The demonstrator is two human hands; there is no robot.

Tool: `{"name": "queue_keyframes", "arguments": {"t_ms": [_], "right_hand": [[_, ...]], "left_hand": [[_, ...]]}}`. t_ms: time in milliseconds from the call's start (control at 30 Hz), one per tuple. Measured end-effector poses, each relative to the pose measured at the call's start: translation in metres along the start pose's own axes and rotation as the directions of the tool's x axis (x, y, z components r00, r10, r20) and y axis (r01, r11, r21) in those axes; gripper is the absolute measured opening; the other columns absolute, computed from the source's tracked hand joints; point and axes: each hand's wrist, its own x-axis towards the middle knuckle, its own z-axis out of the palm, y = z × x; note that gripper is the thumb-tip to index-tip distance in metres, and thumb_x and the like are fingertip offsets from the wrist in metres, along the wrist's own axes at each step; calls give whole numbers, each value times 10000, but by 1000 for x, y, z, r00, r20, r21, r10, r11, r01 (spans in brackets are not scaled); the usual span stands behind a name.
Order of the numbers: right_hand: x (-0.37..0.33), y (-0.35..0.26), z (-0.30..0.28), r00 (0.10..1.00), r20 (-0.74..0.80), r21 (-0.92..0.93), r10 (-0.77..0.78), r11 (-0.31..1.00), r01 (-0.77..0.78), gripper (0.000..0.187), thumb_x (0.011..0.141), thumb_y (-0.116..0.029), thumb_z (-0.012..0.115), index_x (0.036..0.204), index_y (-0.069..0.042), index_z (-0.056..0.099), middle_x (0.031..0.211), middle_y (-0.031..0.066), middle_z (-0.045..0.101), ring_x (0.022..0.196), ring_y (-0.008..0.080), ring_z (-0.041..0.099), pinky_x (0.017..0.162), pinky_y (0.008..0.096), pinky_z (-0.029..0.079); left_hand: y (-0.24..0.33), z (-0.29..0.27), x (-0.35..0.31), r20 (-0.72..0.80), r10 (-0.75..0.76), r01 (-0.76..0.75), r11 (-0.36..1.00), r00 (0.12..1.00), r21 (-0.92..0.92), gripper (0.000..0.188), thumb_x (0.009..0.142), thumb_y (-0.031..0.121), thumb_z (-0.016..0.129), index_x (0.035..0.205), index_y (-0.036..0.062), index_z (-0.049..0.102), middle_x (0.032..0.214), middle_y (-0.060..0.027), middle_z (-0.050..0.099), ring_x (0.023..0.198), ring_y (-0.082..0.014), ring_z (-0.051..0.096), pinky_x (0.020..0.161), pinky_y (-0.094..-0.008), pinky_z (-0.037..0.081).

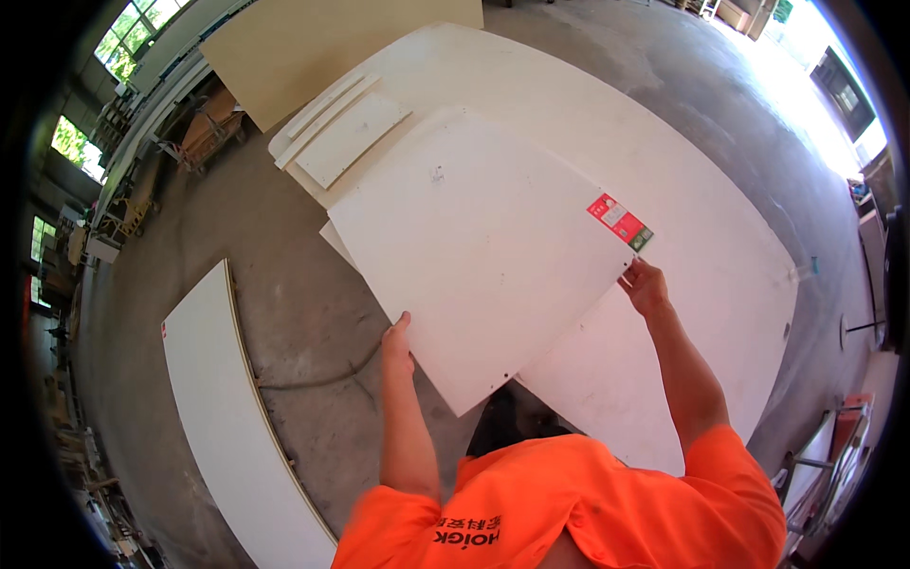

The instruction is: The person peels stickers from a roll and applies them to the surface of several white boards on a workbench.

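A large white panel (474, 247) lies across the left part of a big white table (701, 256), its near corner jutting past the table edge toward me. Small dark holes dot its near and right edges. My left hand (397, 341) grips the panel's left edge, thumb on top and fingers out of sight beneath. At the right corner my right hand (646, 286) pinches the panel's edge. Close to that hand, a red and green label (620, 222) lies at the panel's right edge.
Narrow white boards (351, 137) are stacked at the table's far left. A tan board (332, 52) stands behind them. Left on the floor is a long white panel (223, 408), with a dark hose (313, 385) beside it. A wheeled cart (204, 128) stands farther back.
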Motion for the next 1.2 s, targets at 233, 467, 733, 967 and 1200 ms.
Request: {"name": "queue_keyframes", "arguments": {"t_ms": [233,467,733,967,1200], "right_hand": [[-61,96,-67,885,-412,-622,216,643,-447,847,777,-262,696,1459,-80,227,1381,171,417,1243,359,417,942,531,372],[-63,161,-26,963,-81,-745,258,626,-231,871,793,-318,689,1445,10,213,1412,223,383,1265,344,417,1005,461,367],[83,263,65,968,168,-929,187,-297,219,546,888,-377,463,1175,81,546,1191,306,548,1074,401,562,933,564,377],[225,224,-26,948,227,-962,-223,103,255,465,845,-319,523,1156,20,591,1155,260,596,1089,397,557,941,427,434],[69,276,-50,891,421,-906,-170,-38,421,802,813,-348,659,1367,106,299,1339,311,426,1249,416,421,1057,420,329]], "left_hand": [[-191,-114,4,-182,52,122,560,982,820,776,800,464,616,1331,-66,419,1330,-284,460,1281,-378,414,1060,-424,328],[-308,-191,-142,-436,-304,512,688,847,515,446,820,319,616,1086,-39,600,949,-124,599,835,-227,558,708,-359,463],[-426,-192,-296,-478,-46,244,900,877,361,456,799,375,622,949,-56,625,818,-143,630,718,-220,572,687,-349,463],[-571,-156,-387,-624,-73,350,874,778,336,572,781,415,624,1133,-35,601,1103,-222,631,1061,-277,608,904,-351,464],[-702,-117,-449,-733,-338,294,936,591,-195,564,770,420,633,1137,-8,608,1103,-214,632,1051,-264,615,890,-350,466]]}}
